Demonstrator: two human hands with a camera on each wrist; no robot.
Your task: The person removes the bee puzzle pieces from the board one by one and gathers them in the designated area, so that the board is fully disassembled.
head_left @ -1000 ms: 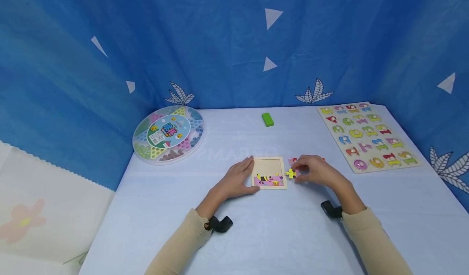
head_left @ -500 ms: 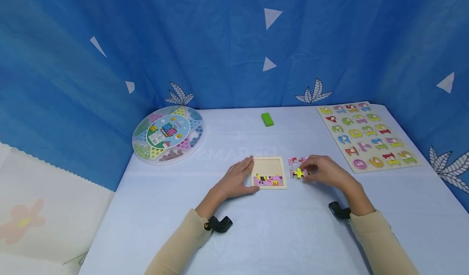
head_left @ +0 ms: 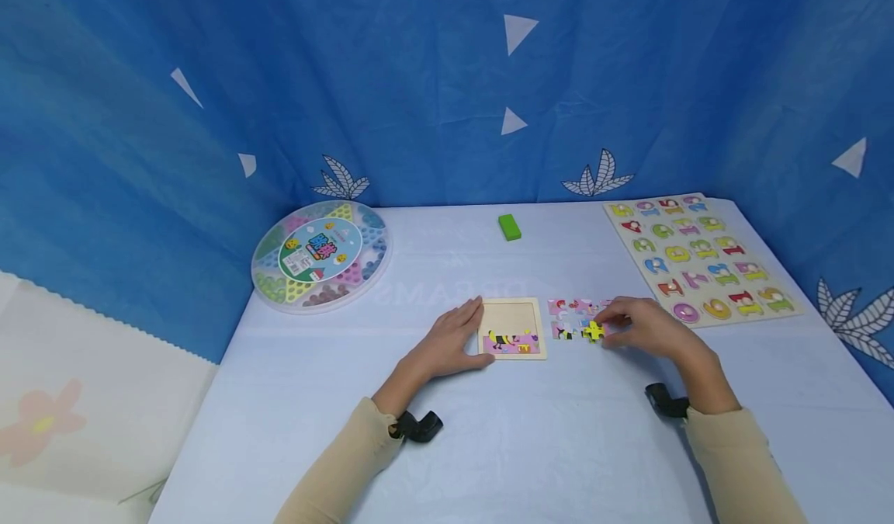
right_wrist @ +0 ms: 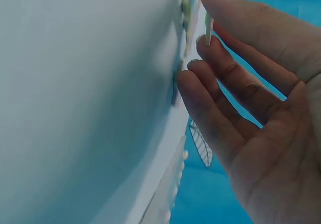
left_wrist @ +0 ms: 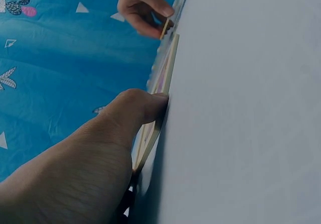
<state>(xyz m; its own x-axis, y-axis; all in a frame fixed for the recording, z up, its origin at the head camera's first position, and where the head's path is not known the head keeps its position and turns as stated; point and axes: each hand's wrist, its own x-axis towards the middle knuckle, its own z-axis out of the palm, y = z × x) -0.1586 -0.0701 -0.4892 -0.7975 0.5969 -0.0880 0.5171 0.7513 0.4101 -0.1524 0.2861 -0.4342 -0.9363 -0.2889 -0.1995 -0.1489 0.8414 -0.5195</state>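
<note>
By partly hidden pink pieces, the right hand pinched a lobed yellow piece; the left hand, fingers straight, partly covered a wooden frame.

We note the right hand shifted toward the right edge of the table, pinched yellow piece carried along, more pink pieces uncovered.

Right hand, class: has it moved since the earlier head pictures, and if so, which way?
Yes: in the head view, the right hand has moved rightward, away from the frame, with the yellow piece.
</note>
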